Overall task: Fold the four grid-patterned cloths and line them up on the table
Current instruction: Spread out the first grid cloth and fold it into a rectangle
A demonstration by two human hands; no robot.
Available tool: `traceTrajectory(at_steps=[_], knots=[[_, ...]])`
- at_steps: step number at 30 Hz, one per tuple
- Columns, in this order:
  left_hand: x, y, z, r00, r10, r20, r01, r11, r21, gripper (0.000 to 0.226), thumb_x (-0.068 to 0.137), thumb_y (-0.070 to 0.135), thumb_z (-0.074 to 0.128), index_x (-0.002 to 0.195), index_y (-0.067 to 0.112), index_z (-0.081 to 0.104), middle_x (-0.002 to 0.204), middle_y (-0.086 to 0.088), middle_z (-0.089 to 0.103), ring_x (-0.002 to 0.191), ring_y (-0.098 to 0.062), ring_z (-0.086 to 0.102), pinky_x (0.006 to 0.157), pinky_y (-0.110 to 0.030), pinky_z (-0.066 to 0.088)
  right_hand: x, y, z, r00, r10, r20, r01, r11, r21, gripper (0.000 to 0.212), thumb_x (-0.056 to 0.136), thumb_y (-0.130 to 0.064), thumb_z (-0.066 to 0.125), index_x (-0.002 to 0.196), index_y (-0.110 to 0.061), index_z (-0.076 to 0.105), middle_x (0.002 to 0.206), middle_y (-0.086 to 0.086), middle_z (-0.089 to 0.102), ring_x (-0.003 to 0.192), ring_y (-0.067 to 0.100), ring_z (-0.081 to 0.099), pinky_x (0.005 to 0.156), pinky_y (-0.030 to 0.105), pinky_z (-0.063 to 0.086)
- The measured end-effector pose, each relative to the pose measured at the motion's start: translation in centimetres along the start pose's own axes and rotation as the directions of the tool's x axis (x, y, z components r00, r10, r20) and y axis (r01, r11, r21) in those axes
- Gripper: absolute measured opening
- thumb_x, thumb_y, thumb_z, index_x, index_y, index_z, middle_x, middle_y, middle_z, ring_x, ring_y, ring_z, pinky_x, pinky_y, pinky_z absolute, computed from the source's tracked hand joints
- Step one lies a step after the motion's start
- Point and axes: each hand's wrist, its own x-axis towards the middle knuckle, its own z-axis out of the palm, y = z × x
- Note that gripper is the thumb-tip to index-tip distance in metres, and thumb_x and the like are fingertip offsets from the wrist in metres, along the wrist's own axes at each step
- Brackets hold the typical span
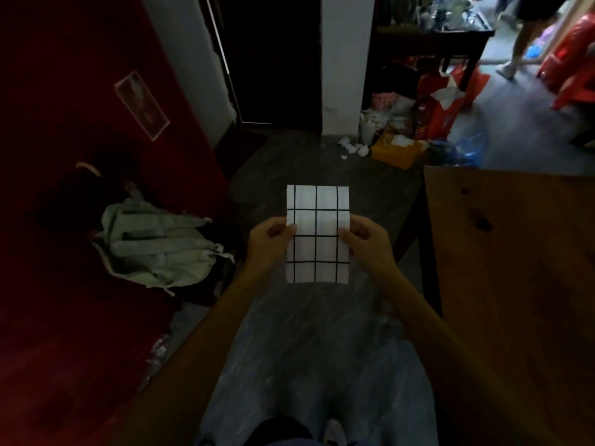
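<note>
A white cloth with a black grid (317,220) is folded into a tall narrow rectangle and held flat in the air over my lap. My left hand (269,243) pinches its left edge about halfway down. Opposite it, my right hand (367,244) pinches the right edge at the same height. The wooden table (515,252) lies to my right, apart from the cloth. No other grid cloth shows in the head view.
A pale green backpack (154,249) lies on the dark red seat at my left. Boxes, bags and scraps of litter (402,136) crowd the floor ahead by a white pillar. A person's legs (521,37) stand at the far right.
</note>
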Motion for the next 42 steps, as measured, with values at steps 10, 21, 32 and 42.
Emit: traceTrajectory(at_steps=[10,21,32,42], knots=[[19.7,-1.4,2.7,0.990,-0.038,0.135,0.037,0.999,0.016,0.020,0.092,0.019,0.059,0.111,0.016,0.059,0.103,0.004,0.061,0.093,-0.009,0.057,0.076,-0.022,0.046,16.0,1.3,3.0,0.985,0.104,-0.137,-0.101,0.995,0.027,0.031,0.091,-0.010,0.058,0.118,-0.025,0.057,0.110,-0.003,0.067,0.099,0.010,0.066,0.086,0.038,0.057],[38.8,3.3,5.4,0.946,0.084,0.312,-0.080,0.996,-0.026,0.009,0.092,0.014,0.058,0.100,0.014,0.060,0.091,0.005,0.060,0.086,-0.007,0.058,0.070,-0.016,0.044,32.4,-2.5,4.0,0.944,0.112,-0.311,-0.121,0.993,-0.009,0.031,0.091,-0.012,0.060,0.119,-0.025,0.056,0.103,-0.011,0.064,0.089,-0.006,0.064,0.066,0.013,0.053],[54.1,6.8,18.3,0.881,0.180,0.437,-0.230,0.971,0.064,0.015,0.090,0.013,0.060,0.102,0.021,0.060,0.097,0.007,0.061,0.088,-0.002,0.057,0.072,-0.016,0.044,47.6,2.1,-3.0,0.855,0.191,-0.482,-0.149,0.981,0.125,0.035,0.089,-0.013,0.062,0.120,-0.026,0.055,0.114,-0.003,0.063,0.100,0.009,0.063,0.080,0.030,0.055],[66.4,15.2,33.9,0.767,0.244,0.594,-0.303,0.953,-0.001,0.014,0.089,0.008,0.061,0.101,0.015,0.061,0.094,0.004,0.063,0.082,0.000,0.059,0.067,-0.012,0.049,61.0,2.9,-14.2,0.698,0.230,-0.678,-0.100,0.969,0.226,0.036,0.089,-0.014,0.063,0.123,-0.022,0.055,0.106,-0.012,0.064,0.093,0.000,0.063,0.067,0.018,0.052]])
